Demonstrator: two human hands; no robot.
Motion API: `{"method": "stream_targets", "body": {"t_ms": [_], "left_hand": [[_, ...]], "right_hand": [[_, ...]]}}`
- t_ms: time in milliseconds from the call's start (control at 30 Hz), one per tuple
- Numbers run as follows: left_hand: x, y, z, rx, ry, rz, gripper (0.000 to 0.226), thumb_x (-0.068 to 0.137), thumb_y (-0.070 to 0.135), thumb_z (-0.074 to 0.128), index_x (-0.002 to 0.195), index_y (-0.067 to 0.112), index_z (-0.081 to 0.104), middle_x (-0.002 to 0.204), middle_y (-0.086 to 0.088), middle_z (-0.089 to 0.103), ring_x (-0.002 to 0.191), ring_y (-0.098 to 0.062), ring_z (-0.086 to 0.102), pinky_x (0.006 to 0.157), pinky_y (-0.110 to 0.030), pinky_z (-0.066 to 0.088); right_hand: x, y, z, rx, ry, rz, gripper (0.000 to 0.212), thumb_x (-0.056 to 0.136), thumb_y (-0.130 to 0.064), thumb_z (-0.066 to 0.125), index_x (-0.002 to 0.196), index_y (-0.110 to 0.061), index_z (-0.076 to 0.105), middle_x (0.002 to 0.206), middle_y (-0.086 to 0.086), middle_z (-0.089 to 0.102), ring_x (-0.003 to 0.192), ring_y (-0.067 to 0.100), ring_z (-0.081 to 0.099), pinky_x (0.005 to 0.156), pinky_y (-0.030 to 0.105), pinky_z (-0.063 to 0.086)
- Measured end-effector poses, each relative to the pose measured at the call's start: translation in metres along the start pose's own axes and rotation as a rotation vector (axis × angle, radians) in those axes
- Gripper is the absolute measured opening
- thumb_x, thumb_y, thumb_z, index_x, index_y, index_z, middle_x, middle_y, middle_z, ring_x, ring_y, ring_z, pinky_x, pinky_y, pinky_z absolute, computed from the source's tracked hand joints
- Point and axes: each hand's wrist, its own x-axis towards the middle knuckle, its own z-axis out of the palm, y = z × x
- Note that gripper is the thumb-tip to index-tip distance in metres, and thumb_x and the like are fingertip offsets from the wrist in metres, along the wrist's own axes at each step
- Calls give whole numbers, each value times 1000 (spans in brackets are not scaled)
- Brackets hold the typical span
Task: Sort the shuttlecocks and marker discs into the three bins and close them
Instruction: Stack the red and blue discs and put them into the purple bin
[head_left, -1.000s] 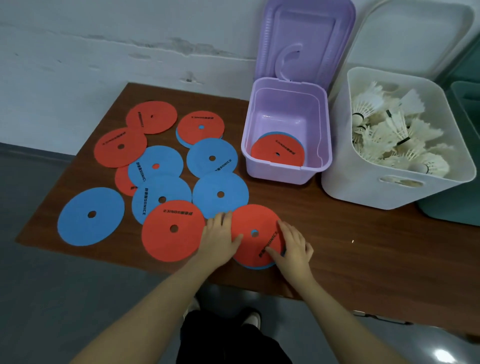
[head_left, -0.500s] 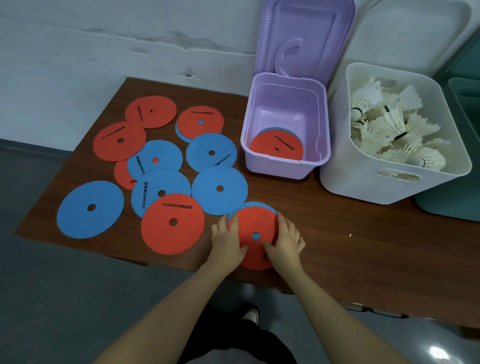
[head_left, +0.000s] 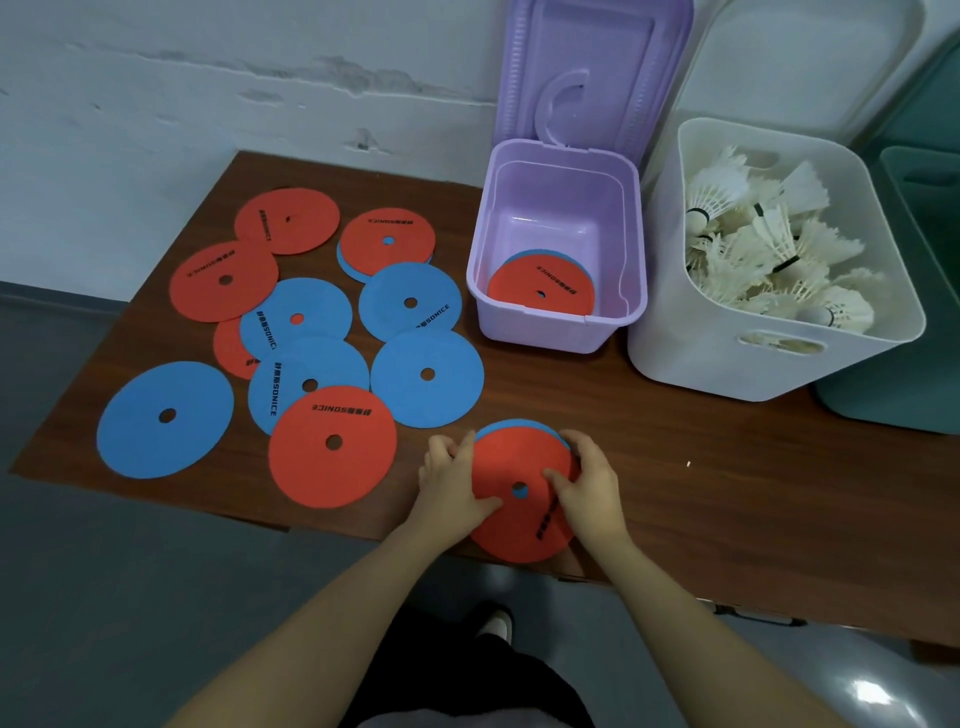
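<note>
While your left hand (head_left: 451, 480) and right hand (head_left: 587, 480) pinch the red-over-blue disc pair (head_left: 522, 512) between them, the open purple bin (head_left: 558, 332) lies straight ahead, slightly nearer your right.

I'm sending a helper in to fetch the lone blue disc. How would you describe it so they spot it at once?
Start at the brown table and go to its near left corner, far from the purple bin. The blue disc lies flat there. Unlike the other discs, it overlaps nothing and shows no printed lettering.
</note>
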Motion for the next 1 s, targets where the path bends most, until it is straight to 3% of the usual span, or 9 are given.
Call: {"method": "stream_targets", "body": {"t_ms": [67,200,400,633,700,767,867,1000], "left_hand": [[-1,2,-2,-132,11,10,93,74,27,75,146,18,17,118,1,18,111,-18,37,98,-25,36],[-3,7,-16,-205,155,39,86,77,17,72,146,14,21,114,0,18,102,-7,29,89,-7,24],[17,-13,-71,-106,260,15,85,80,17,70,147,10,17,110,1,15,104,-6,24,92,-4,15],[68,-44,-116,2,292,75,85,81,14,68,148,11,15,114,0,16,110,-10,26,99,-12,18],[85,-51,-120,88,261,62,87,81,20,68,148,12,13,129,-8,19,121,-18,26,106,-21,21],[96,-60,-118,210,154,-22,91,83,32,66,148,12,6,146,-18,10,134,-32,18,112,-37,18],[99,-72,-107,310,22,-48,86,90,45,52,148,11,-1,154,-17,-1,141,-36,1,114,-45,8],[90,-76,-96,334,30,42,78,92,45,47,148,15,3,156,-12,2,142,-30,3,113,-42,8]], "right_hand": [[1,-5,-1,3,19,-44,49,78,-5,68,124,-15,55,117,2,58,107,14,53,91,22,40],[9,-28,0,46,59,-106,45,82,-5,65,125,-16,56,113,0,57,102,9,52,87,18,38],[44,-80,28,58,1,-173,44,84,-9,63,125,-17,54,116,0,56,103,11,52,88,23,40],[83,-109,73,4,2,-109,47,86,-3,54,131,-15,48,128,9,51,117,26,48,102,39,37],[88,-109,82,-93,33,-44,49,87,-8,55,134,-13,43,131,11,48,120,29,43,103,42,30],[88,-105,88,-188,45,65,55,88,-17,57,139,-10,37,136,13,44,125,32,38,103,42,26],[81,-100,98,-198,8,165,64,89,-27,57,144,-12,28,146,11,35,134,30,28,108,42,19],[72,-102,111,-183,-36,130,69,89,-32,57,146,-17,22,152,3,25,139,21,20,110,41,11]]}}
